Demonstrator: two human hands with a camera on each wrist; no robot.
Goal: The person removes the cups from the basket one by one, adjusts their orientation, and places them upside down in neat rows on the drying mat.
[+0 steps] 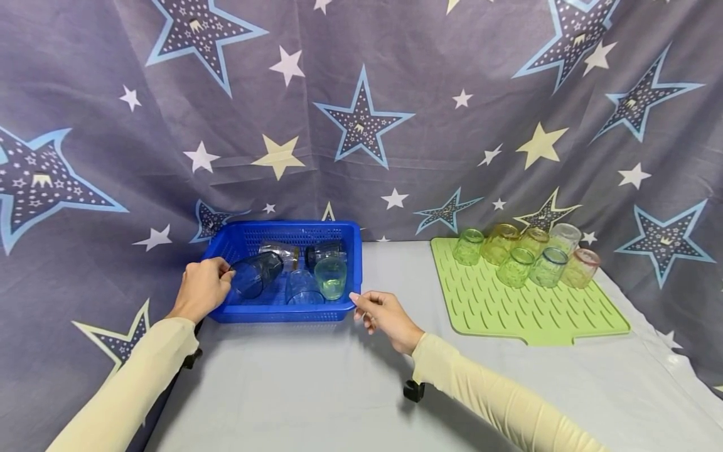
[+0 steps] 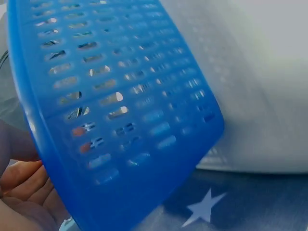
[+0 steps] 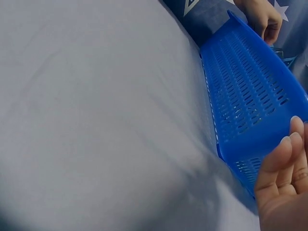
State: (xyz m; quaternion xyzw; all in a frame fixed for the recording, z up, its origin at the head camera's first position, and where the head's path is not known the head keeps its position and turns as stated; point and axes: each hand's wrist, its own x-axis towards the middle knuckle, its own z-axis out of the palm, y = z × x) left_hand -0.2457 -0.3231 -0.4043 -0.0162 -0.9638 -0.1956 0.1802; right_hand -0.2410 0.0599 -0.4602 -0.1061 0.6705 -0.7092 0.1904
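Observation:
My left hand (image 1: pixel 202 287) reaches over the left side of a blue plastic basket (image 1: pixel 282 309) and pinches the rim of a dark blue-tinted drinking glass (image 1: pixel 261 274), which lies tilted inside. In the left wrist view, the basket's slotted wall (image 2: pixel 130 96) hides most of that glass. At the basket's front right corner, my right hand (image 1: pixel 386 317) pinches the rim, thumb on top and the other fingers curled below. Also in the basket are a green-tinted glass (image 1: pixel 331 279), a blue glass (image 1: pixel 304 290), a clear one (image 1: pixel 279 252) and a dark one (image 1: pixel 324 252).
To the right lies a light green drying mat (image 1: pixel 480 307). Several tinted glasses stand on its back part, among them a green one (image 1: pixel 515 269) and a pink-rimmed one (image 1: pixel 582 270). A star-patterned curtain (image 1: pixel 361 37) hangs behind the grey-white table (image 1: pixel 282 389).

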